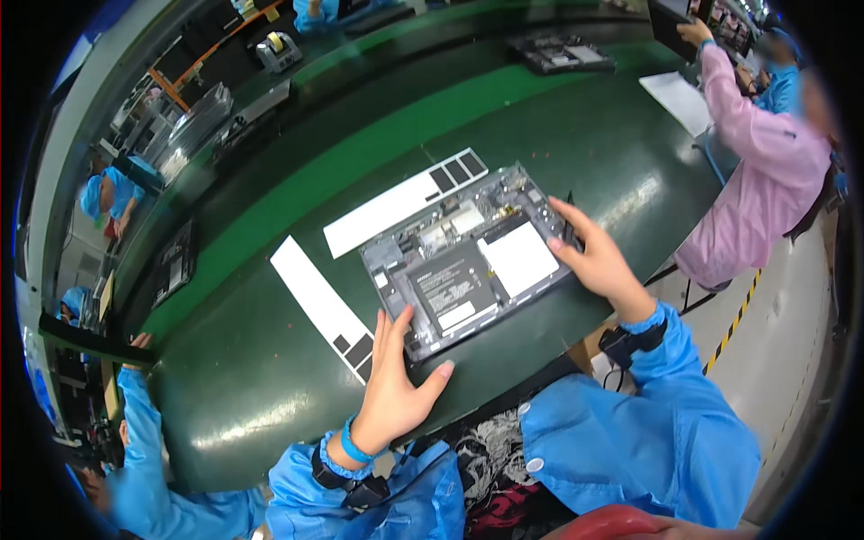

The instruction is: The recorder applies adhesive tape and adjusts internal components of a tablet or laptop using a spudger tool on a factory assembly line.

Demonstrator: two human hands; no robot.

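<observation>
Loosely spread, each grip empty, left hand [396,389], right hand [598,259] against rectangular laptop base [466,263], glossy green table [261,360].

The wearer's two hands [393,387] [596,263]; one opened laptop base [468,236], one black battery [454,292], two white strips [315,292] [387,212], one tape dispenser [277,52], and apparently two farther bases [567,57] [171,261], seen poorly.

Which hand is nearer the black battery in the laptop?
Left: the left hand is close by the battery, at its near-left corner; the right hand is farther, beyond the white square.
</observation>
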